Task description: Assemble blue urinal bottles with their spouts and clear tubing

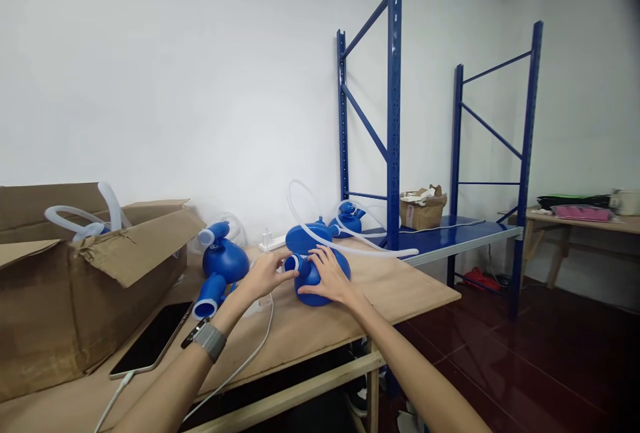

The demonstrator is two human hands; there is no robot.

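In the head view, a blue portable urinal bottle (pixel 313 296) with a round body lies on the wooden table (pixel 390 279). My left hand (pixel 267 275) grips its white-rimmed neck, thumb and fingers closed about the mouth. Spread over the round body, my right hand (pixel 327 276) steadies it from the right side. Just behind stands another blue container (pixel 305 238), partly hidden. Left of my hands is a second urinal bottle (pixel 225 259), and a loose blue neck piece (pixel 207 296) with a white rim lies in front of it.
An open cardboard box (pixel 40 313) with clear tubing (pixel 75 216) fills the left side. A phone (pixel 153 339) on a white cable lies beside it. Another blue bottle (pixel 350 219), a long clear hose (pixel 370 251) and a power strip (pixel 273 243) are behind. A blue rack (pixel 395 106) stands right.
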